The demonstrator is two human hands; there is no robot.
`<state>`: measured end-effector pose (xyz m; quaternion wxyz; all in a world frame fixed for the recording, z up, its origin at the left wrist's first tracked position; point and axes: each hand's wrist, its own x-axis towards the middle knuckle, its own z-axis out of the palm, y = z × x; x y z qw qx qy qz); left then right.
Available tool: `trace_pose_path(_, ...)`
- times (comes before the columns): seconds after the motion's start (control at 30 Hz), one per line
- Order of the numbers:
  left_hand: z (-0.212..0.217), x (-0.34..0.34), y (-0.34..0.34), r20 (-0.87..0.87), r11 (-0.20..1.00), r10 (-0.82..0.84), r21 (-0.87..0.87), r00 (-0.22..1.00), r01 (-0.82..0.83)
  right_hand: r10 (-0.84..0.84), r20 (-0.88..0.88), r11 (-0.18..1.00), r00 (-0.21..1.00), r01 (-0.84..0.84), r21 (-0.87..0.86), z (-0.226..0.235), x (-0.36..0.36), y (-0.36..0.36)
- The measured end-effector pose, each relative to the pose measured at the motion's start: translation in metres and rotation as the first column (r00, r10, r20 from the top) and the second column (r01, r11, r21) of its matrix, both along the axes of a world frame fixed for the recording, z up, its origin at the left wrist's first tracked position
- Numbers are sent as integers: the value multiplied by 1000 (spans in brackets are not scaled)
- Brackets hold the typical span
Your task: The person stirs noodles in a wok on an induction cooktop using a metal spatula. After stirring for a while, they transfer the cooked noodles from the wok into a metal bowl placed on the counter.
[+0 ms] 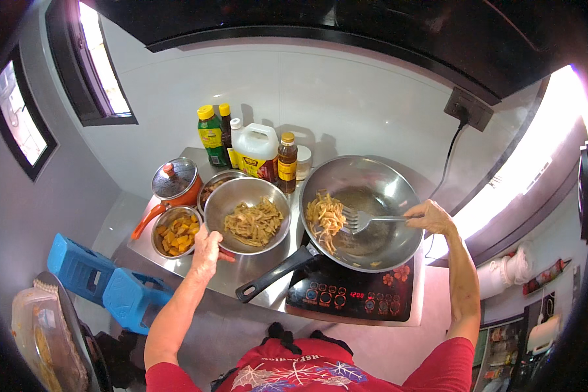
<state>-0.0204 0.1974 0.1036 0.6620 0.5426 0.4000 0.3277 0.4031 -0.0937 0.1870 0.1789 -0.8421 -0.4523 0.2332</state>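
Observation:
My left hand (209,251) is closed on the near left rim of a steel bowl (245,189), which holds pale brown cooked strips (255,223). To its right stands a wide grey wok (392,189) on a black induction cooker (349,297). My right hand (432,218) grips the handle of a slotted metal spatula (362,221) over the wok. The spatula's head touches a heap of similar strips (325,217) on the wok's left side. The wok's black handle (274,274) points toward me, to the left.
Left of the bowl are a small pan of orange chunks (178,235) and a lidded orange saucepan (175,183). Behind stand a green bottle (211,136), a white jug (256,149) and a brown bottle (287,163). Blue stools (134,297) are at lower left. A black cord (448,153) hangs right.

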Motion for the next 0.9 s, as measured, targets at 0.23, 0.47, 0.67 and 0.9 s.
trace_pose_path(0.23,52,16,0,41,988,-141,75,989,137,-111,48,976,993,100,195,32,15,-44)
trace_pose_path(0.47,77,77,-14,62,947,-319,71,946,315,-146,136,944,980,97,317,140,-31,-49)
trace_pose_path(0.67,70,108,-34,134,917,-395,7,909,398,-209,629,932,749,-42,359,117,-95,-18)
trace_pose_path(0.9,66,93,-42,134,926,-354,-91,926,367,-294,956,866,3,-422,268,94,-143,-2)
